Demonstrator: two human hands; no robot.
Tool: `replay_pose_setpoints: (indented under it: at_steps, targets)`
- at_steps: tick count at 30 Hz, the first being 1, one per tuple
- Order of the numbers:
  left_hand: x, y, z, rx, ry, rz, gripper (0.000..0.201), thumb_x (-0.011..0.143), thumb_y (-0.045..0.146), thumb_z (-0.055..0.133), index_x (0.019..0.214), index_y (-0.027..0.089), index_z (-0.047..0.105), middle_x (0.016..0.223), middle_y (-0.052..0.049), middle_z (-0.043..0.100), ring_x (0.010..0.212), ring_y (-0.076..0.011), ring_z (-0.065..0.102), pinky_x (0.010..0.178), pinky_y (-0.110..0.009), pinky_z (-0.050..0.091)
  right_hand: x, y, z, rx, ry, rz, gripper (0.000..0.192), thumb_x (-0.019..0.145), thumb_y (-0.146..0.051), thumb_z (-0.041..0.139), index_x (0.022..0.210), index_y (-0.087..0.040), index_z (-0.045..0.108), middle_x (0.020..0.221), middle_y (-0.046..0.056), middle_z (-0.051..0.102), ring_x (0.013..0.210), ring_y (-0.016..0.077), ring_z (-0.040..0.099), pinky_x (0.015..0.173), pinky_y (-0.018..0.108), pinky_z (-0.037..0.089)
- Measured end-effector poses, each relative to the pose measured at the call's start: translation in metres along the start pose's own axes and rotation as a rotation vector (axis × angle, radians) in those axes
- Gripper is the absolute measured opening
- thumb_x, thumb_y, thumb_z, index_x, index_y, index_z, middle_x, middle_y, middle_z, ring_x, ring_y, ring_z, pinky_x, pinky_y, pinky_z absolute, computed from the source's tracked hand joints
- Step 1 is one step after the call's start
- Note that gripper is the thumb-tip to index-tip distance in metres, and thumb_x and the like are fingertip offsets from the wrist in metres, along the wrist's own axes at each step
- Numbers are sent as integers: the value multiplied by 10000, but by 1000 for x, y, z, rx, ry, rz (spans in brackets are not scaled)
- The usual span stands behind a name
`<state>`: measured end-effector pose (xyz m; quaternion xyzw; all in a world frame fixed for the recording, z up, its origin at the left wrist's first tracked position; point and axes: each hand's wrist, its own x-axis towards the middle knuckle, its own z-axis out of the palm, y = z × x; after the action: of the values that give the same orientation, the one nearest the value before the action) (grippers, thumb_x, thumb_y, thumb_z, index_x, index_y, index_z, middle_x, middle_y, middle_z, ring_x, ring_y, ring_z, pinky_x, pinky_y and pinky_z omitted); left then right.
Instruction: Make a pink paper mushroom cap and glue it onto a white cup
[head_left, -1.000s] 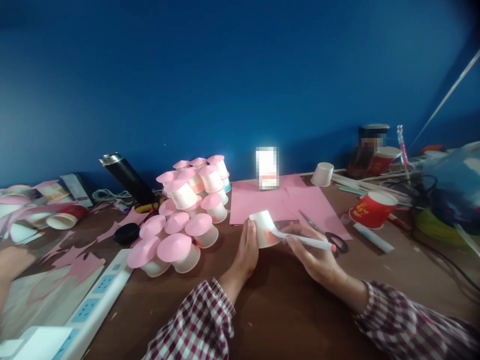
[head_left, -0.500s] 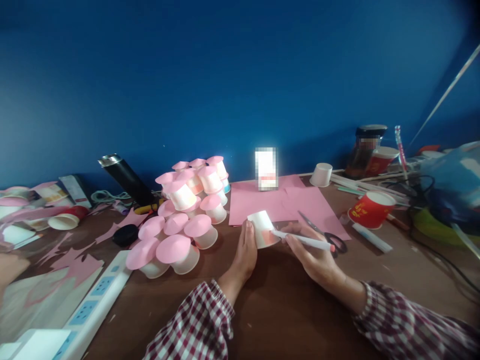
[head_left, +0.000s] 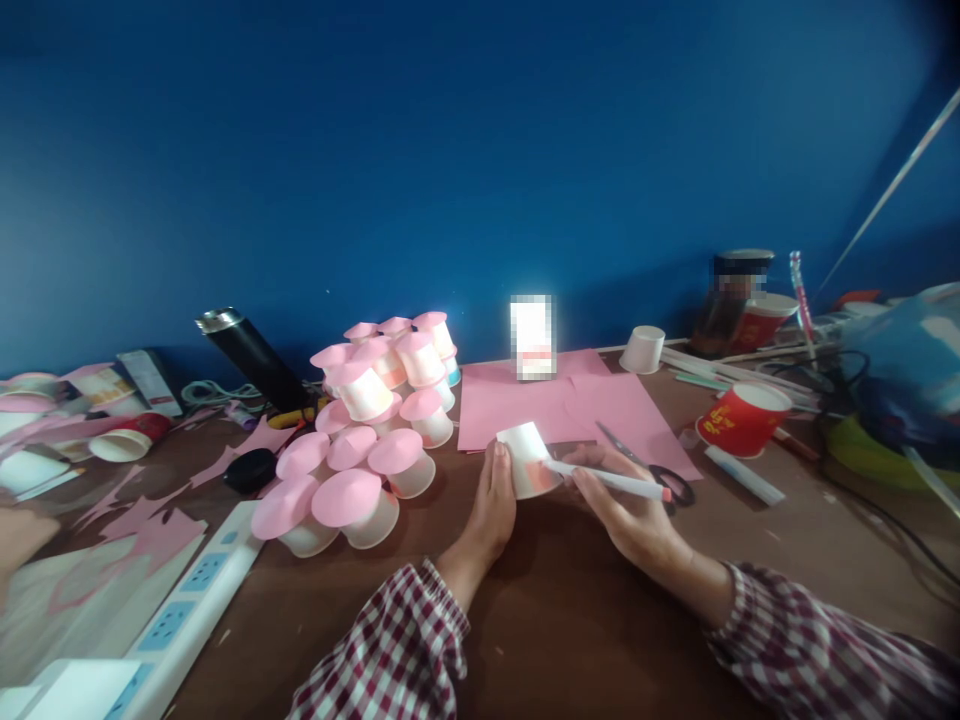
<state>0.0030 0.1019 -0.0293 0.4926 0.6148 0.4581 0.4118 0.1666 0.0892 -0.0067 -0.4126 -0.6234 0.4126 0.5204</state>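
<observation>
In the middle of the head view, a white paper cup (head_left: 523,447) is held upside down and tilted, with a patch of orange on its side. My left hand (head_left: 491,505) is wrapped around the cup's left side. My right hand (head_left: 634,515) grips a white marker pen (head_left: 615,482) with a reddish end, and its tip points at the cup's right side, seemingly touching it. Behind the hands lie pink paper sheets (head_left: 517,405). Scissors (head_left: 652,470) rest on the table just past my right hand, partly hidden by it.
Several upturned cups with pink cone tops (head_left: 360,490) crowd the left. A power strip (head_left: 191,600), a black flask (head_left: 251,355) and another person's hand (head_left: 26,540) are farther left. On the right are a red cup (head_left: 742,418), a pen cap or tube (head_left: 745,476) and a white cup (head_left: 643,350).
Almost nothing differs. The cup and my left hand have shifted very slightly to the right; the marker stays against the cup's side.
</observation>
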Motion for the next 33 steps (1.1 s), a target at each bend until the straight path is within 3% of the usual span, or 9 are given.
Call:
replay_pose_setpoints:
  at_steps: [7,25,33]
  targets:
    - [-1,0,0,3,-18,8,581,901,520,257,1366,184,345,1467,-77,298,1365,-194,202,1126,-330,207,0,-2,-1,-106,-5,-70,148,836,-298,561,874,-169,622,726,32,630,625,144,582,565,243,480]
    - [1,-1,0,-9,2,19,555,909,495,254,1354,184,369,1458,-74,321,1367,-191,198,1130,-336,189,0,4,-1,20,5,-1,187,843,-346,559,898,-170,592,728,37,622,612,146,569,540,244,466]
    - [2,5,-1,-11,5,47,527,923,445,237,1315,146,422,1428,-91,376,1364,-185,221,1127,-330,182,0,-4,-2,-66,-61,-18,174,829,-335,564,830,-166,606,638,9,585,534,117,515,484,222,425]
